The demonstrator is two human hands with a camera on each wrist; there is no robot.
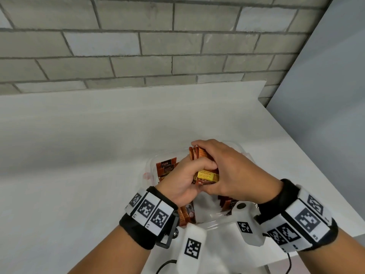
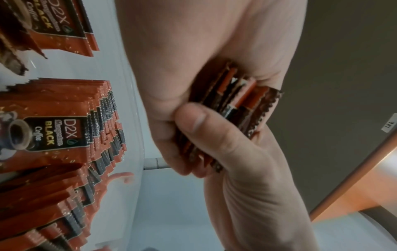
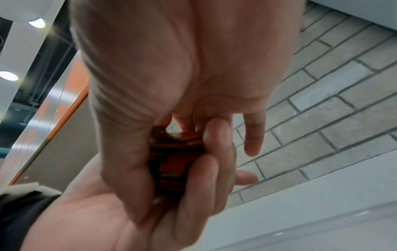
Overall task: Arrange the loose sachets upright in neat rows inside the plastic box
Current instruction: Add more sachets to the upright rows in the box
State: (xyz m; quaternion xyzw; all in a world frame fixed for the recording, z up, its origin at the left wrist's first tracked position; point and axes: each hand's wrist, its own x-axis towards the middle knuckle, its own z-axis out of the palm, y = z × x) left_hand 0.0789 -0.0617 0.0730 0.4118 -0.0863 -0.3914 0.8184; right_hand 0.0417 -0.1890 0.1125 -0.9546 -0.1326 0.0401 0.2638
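Observation:
Over the clear plastic box (image 1: pixel 150 167) both hands hold one stack of orange-brown coffee sachets (image 1: pixel 205 176). My left hand (image 1: pixel 181 179) grips its left side, fingers curled over the top. My right hand (image 1: pixel 235 171) wraps it from the right and the far end. The left wrist view has the stack's edges (image 2: pixel 240 108) pinched between palm and a thumb (image 2: pixel 204 129). In the right wrist view the stack (image 3: pixel 171 163) is sandwiched between both hands. A row of sachets (image 1: pixel 166 168) stands upright at the box's left; the same rows (image 2: pixel 53 132) show close up. More sachets (image 1: pixel 227 203) lie near the front.
The box sits on a white table (image 1: pixel 79 155) whose right edge (image 1: pixel 308 161) runs diagonally close to the box. A grey brick wall (image 1: pixel 138 46) backs the table. A black cable (image 1: pixel 166 264) hangs at the near edge.

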